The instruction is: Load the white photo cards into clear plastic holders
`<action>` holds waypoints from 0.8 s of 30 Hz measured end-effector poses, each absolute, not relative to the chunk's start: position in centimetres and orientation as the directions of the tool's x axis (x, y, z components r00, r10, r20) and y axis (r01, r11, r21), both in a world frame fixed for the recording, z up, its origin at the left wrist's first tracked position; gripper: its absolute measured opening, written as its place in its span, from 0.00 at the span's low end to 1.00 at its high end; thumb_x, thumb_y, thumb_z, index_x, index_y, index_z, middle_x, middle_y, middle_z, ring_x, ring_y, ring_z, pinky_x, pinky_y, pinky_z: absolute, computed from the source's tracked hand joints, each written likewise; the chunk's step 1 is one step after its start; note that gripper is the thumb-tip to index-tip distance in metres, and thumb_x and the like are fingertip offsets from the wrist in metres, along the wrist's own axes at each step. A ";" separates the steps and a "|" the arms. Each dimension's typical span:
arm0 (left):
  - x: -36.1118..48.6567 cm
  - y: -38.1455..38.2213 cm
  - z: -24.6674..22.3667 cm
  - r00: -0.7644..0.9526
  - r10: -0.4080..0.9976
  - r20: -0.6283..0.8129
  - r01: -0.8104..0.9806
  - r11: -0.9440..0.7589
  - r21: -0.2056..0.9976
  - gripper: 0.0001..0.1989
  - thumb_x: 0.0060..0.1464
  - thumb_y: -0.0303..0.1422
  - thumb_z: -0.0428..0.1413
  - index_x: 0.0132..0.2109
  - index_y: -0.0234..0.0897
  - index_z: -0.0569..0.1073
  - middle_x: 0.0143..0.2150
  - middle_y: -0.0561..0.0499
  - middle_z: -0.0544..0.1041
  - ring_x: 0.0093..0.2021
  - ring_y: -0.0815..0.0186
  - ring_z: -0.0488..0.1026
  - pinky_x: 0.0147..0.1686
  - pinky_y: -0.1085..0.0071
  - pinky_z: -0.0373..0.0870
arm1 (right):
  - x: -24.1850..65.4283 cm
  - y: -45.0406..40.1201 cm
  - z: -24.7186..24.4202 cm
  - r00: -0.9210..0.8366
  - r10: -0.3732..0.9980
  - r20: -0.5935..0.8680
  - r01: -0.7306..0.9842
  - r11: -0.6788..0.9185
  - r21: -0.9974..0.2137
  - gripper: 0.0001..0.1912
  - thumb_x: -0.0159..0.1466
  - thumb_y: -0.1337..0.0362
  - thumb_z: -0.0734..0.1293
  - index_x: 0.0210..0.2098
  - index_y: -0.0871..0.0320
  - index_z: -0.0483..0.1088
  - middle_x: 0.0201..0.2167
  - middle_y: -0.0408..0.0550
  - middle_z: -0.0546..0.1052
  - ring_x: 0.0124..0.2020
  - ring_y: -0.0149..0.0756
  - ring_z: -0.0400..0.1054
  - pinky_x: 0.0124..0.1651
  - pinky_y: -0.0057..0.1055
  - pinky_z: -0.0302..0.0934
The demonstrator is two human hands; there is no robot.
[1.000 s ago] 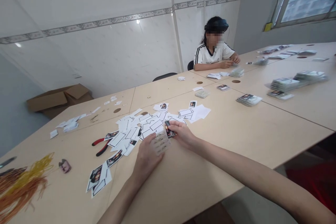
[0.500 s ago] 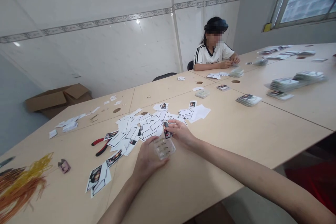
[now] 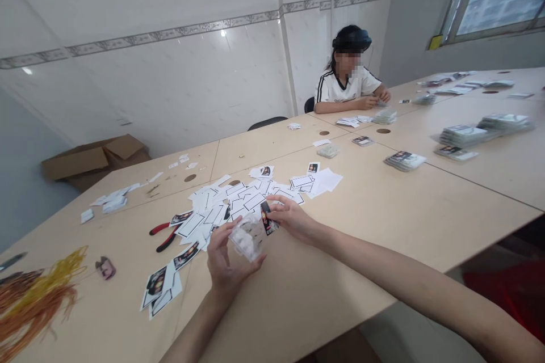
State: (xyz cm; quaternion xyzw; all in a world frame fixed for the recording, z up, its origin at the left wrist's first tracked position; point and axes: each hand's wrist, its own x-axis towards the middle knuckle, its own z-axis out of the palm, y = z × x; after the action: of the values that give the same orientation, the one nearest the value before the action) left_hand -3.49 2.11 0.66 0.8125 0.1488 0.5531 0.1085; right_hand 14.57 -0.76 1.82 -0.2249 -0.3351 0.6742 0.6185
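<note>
My left hand grips a clear plastic box by its sides, tilted above the near part of the table. Small pieces inside the box are too blurred to name. Just right of it, my right hand pinches a dark printed card between thumb and fingers, upright and close to the box's edge. Beyond both hands spreads a loose pile of white cards with black borders, several of them showing dark printed pictures. A few more printed cards lie to the left.
Pliers with red handles, a small pinkish tool and yellow and orange cords lie at left. Stacks of packed boxes stand at right. Across the table sits a person. A cardboard box is behind.
My left hand has turned the clear box and moved it slightly left, so its face shows more. The card in my right hand has shifted slightly left and now shows more of its printed side.
</note>
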 end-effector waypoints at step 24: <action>-1.9 0.7 2.4 0.334 0.936 -0.114 -0.491 0.276 0.827 0.25 0.50 0.48 0.42 0.46 0.34 0.67 0.36 0.45 0.75 0.36 0.60 0.72 0.36 0.62 0.68 | 12.9 -1.3 0.6 -0.253 0.964 0.086 -0.746 -0.138 -0.651 0.18 0.43 0.68 0.72 0.33 0.60 0.66 0.28 0.44 0.71 0.31 0.30 0.65 0.37 0.29 0.58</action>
State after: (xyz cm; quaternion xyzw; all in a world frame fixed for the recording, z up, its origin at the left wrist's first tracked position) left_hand -1.92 0.71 2.35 0.3562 0.3123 0.4851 0.7350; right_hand 12.86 -1.29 0.64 -0.1808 -0.3006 0.7323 0.5837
